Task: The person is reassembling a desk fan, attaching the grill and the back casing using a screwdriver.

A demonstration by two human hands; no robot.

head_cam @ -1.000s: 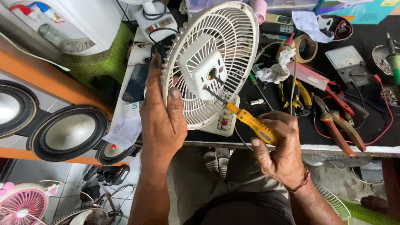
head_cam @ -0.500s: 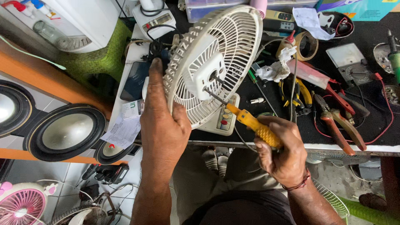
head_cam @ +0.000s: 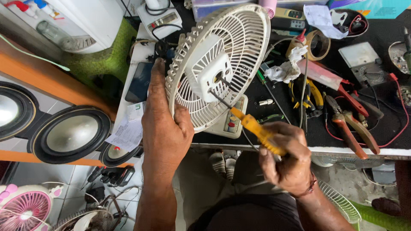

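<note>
Centrally, a cream fan grille (head_cam: 227,60) with its square motor housing (head_cam: 209,70) stands tilted on edge at the near side of a black counter (head_cam: 342,137). The left hand (head_cam: 165,128) grips the grille's left rim, fingers wrapped over the edge and thumb pressed against the ribs. The right hand (head_cam: 284,160), fingers clamped around the yellow handle of a screwdriver (head_cam: 248,124), holds the tool slanting up and left so that its tip meets the lower face of the motor housing. Right of the grille, on the counter, lie red-handled pliers (head_cam: 351,124), yellow-handled cutters (head_cam: 306,92), a crumpled tissue (head_cam: 287,68) and a roll of tape (head_cam: 314,42). At far left, two loudspeaker cones (head_cam: 70,134) sit in an orange-edged cabinet; a pink fan (head_cam: 23,209) lies on the floor at near left.
</note>
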